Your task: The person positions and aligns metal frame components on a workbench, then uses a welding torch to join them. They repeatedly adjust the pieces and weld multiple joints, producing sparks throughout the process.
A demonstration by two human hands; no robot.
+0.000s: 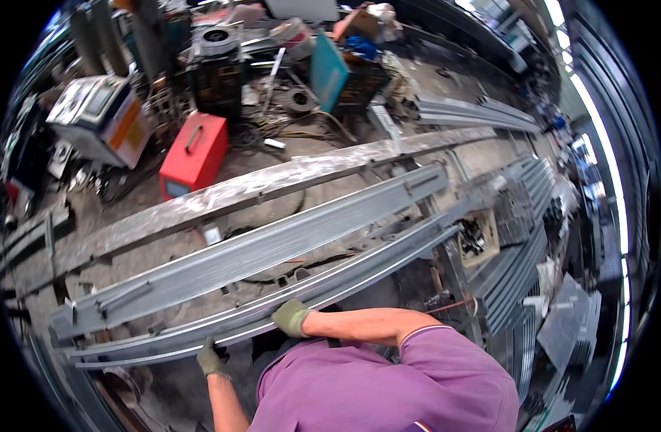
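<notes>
Head view: near channel, long grey metal, lies across the area just beyond the worker's purple shirt; taken as landmark. Left hand, in a green glove, sits at the near channel's front edge, left of the right hand; thumb slightly apart, but cannot tell whether it pinches the rim. Right hand, similarly gloved, overlaps the same edge, fingers bunched; grip on the metal cannot be told. Shirt and right forearm hide some of the space in front of the near channel. Just beyond the near channel, roughly parallel: a wide channel with small metal pieces on its left end; loose bits and dark cable in the gap between. Farther beyond: a scuffed beam, then a red box with a handle, a white machine with an orange panel, and a teal panel amid clutter. Near channel's right end: beside it, a pale bin of small dark parts; past that, stacked profiles.
</notes>
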